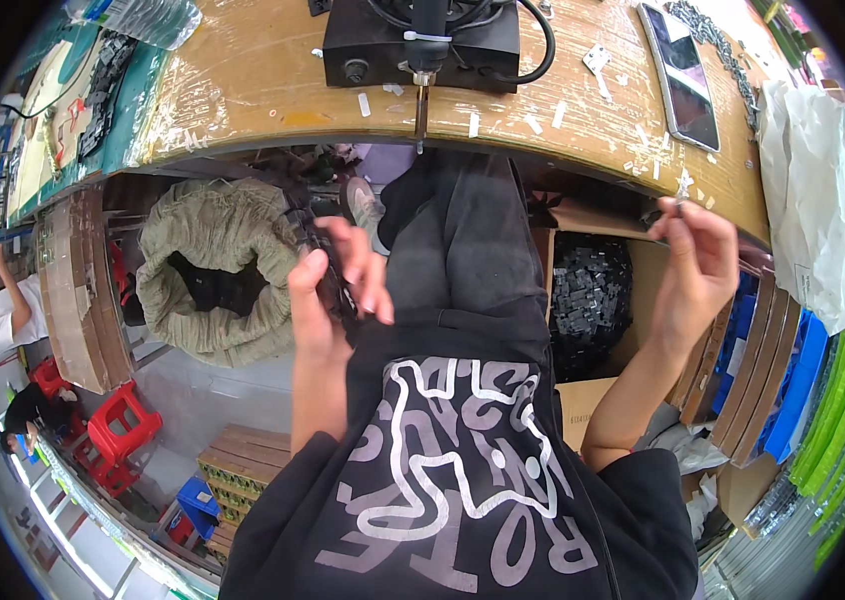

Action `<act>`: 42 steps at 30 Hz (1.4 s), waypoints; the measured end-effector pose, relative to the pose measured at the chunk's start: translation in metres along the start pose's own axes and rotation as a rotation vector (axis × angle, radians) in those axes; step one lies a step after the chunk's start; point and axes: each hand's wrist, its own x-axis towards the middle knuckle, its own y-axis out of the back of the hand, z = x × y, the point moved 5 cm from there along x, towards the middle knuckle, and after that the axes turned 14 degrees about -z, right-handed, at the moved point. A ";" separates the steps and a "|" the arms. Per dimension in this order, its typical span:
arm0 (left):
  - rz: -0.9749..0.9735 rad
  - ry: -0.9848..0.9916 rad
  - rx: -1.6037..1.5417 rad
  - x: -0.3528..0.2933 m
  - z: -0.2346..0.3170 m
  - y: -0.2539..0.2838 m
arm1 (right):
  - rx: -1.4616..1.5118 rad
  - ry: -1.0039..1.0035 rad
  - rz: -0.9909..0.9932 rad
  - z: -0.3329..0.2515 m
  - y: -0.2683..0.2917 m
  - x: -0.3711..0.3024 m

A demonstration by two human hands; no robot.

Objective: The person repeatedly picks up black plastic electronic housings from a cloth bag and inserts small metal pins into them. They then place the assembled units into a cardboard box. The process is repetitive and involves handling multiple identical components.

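My left hand [343,275] is raised over my lap on the left, its fingers curled round a dark strip-like part [326,262] that is partly hidden and slightly blurred. Over on the right, my right hand [700,262] is at the front edge of the workbench, thumb and forefinger pinched together on something small that I cannot make out. Small white scraps [685,186] lie on the bench just beyond those fingertips. Between the hands, a pen-like tool with a metal tip [423,100] hangs upright at the bench edge, touched by neither hand.
A black box with a knob [343,48] and cables stands behind the tool. The phone [681,80] lies at the right of the bench [243,95]. Below are a fabric sack [168,285] and a carton [623,360] of small dark parts. A white bag [813,200] hangs far right.
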 end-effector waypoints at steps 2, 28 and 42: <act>-0.203 0.097 -0.156 0.010 -0.015 -0.018 | 0.075 -0.054 -0.038 0.005 -0.017 -0.009; 0.133 0.022 0.305 -0.007 -0.036 -0.044 | 0.376 -0.237 -0.240 0.012 -0.091 -0.046; -0.134 -0.195 0.339 -0.008 -0.034 -0.051 | 0.580 -0.337 -0.171 0.023 -0.095 -0.051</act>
